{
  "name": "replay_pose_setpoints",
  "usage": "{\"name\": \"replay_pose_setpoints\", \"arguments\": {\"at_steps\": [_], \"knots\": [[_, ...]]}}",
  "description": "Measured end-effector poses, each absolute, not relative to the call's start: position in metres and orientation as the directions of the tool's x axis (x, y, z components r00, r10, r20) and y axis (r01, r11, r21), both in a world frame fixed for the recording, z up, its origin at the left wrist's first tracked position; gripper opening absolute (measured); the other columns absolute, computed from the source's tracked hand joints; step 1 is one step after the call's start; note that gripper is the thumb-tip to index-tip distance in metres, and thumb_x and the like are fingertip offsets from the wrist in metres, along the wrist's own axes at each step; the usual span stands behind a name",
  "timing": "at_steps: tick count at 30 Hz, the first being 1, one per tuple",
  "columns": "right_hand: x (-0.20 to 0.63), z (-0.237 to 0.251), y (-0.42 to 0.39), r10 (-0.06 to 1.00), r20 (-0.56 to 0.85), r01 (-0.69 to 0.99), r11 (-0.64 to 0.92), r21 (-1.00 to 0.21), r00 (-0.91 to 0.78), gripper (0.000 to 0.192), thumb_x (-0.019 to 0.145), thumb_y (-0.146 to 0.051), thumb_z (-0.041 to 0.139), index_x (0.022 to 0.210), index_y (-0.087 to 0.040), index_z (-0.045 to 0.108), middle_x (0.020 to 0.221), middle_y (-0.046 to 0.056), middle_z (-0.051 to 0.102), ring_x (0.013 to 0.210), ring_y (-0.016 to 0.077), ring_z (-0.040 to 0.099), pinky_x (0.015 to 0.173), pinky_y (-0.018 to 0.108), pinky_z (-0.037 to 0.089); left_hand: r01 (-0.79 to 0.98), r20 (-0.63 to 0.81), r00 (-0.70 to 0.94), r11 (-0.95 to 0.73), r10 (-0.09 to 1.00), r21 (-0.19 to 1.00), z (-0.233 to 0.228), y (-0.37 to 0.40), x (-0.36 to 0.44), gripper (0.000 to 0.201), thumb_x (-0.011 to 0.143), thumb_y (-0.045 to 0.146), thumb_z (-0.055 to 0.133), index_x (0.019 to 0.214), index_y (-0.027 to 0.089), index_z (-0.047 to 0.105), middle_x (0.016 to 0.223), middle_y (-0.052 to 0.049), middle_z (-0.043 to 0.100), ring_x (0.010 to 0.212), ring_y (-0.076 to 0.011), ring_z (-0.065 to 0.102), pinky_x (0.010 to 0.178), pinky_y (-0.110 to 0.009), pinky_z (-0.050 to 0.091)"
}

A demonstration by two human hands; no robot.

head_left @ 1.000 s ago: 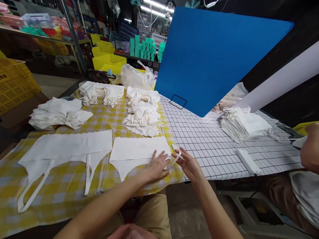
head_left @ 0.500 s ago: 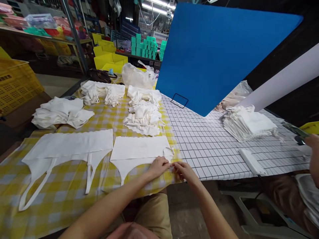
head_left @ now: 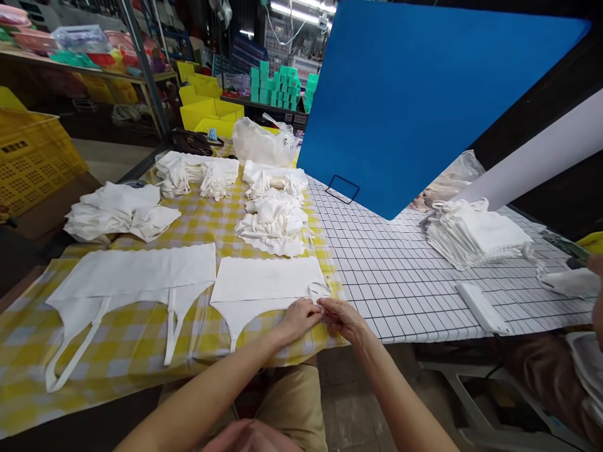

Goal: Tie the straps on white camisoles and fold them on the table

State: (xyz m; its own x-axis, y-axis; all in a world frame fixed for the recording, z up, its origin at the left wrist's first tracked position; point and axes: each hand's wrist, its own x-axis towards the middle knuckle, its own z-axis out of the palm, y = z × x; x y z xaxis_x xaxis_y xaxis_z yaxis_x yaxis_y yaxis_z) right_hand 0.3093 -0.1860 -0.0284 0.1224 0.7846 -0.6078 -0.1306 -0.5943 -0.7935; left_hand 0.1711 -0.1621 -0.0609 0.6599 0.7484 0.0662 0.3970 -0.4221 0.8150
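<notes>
A white cloth bag (head_left: 266,279) lies flat on the yellow checked tablecloth (head_left: 117,351), its handle straps pointing toward me. My left hand (head_left: 299,317) presses on the bag's near right corner with fingers curled. My right hand (head_left: 343,317) touches it fingertip to fingertip and pinches the white strap (head_left: 320,290) at that corner. Two more flat white bags (head_left: 134,276) lie to the left with long straps trailing.
Heaps of folded white bags (head_left: 273,216) sit farther back. A neat stack of bags (head_left: 475,235) rests on the grid-patterned mat (head_left: 400,270) at right. A blue board (head_left: 424,100) stands behind. Another person's arm (head_left: 596,295) shows at the far right edge.
My right hand has come left and lower to meet my left hand at the bag's corner, closing on the strap. The left hand's fingers have curled from flat.
</notes>
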Motion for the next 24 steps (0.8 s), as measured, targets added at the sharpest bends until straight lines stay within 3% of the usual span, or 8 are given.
{"name": "replay_pose_setpoints", "arguments": {"at_steps": [3,8,13,18,24], "knots": [[0.316,-0.021,-0.181,0.785,-0.59,-0.21,-0.554,-0.806,0.191,0.026,0.058,-0.036,0.07,0.067,-0.017,0.056,0.045,-0.007,0.042,0.039,0.005,0.034,0.037,0.018,0.023,0.427,0.07,0.673,-0.465,0.736,0.775,-0.065,-0.164,0.171,0.023,0.083,0.023,0.05,0.069,0.017,0.066,0.067,-0.001,0.056,0.075,-0.0147,0.048,0.07,-0.024,0.035],[0.338,0.009,-0.169,0.816,-0.516,-0.291,-0.444,-0.847,0.259,0.017,0.07,-0.033,0.059,0.064,-0.019,0.052,0.063,-0.001,0.056,0.062,0.0103,0.055,0.056,0.021,0.042,0.434,0.055,0.691,-0.474,0.721,0.766,-0.065,-0.165,0.169,0.022,0.084,0.027,0.05,0.075,0.019,0.069,0.069,-0.002,0.056,0.076,-0.0155,0.047,0.069,-0.025,0.036],[0.362,0.035,-0.163,0.888,-0.371,-0.239,-0.311,-0.92,0.272,0.013,0.073,-0.031,0.058,0.068,-0.02,0.052,0.054,-0.002,0.046,0.059,0.0145,0.053,0.061,0.029,0.045,0.428,0.049,0.708,-0.483,0.705,0.763,-0.063,-0.166,0.168,0.02,0.082,0.027,0.052,0.076,0.021,0.07,0.072,-0.002,0.054,0.079,-0.016,0.046,0.069,-0.026,0.036],[0.374,0.047,-0.161,0.889,-0.329,-0.276,-0.245,-0.929,0.318,0.011,0.076,-0.028,0.055,0.07,-0.019,0.054,0.056,-0.001,0.045,0.056,0.0124,0.049,0.065,0.031,0.047,0.429,0.032,0.706,-0.462,0.708,0.776,-0.064,-0.167,0.167,0.019,0.082,0.028,0.053,0.079,0.021,0.07,0.072,-0.002,0.053,0.078,-0.016,0.045,0.069,-0.026,0.036],[0.369,0.055,-0.167,0.9,-0.247,-0.272,-0.153,-0.95,0.36,0.01,0.077,-0.027,0.055,0.072,-0.019,0.055,0.056,-0.003,0.038,0.051,0.0094,0.041,0.057,0.028,0.043,0.429,0.029,0.723,-0.482,0.69,0.764,-0.06,-0.169,0.165,0.019,0.082,0.027,0.053,0.08,0.021,0.071,0.074,-0.003,0.053,0.08,-0.0165,0.045,0.07,-0.027,0.037]]}}
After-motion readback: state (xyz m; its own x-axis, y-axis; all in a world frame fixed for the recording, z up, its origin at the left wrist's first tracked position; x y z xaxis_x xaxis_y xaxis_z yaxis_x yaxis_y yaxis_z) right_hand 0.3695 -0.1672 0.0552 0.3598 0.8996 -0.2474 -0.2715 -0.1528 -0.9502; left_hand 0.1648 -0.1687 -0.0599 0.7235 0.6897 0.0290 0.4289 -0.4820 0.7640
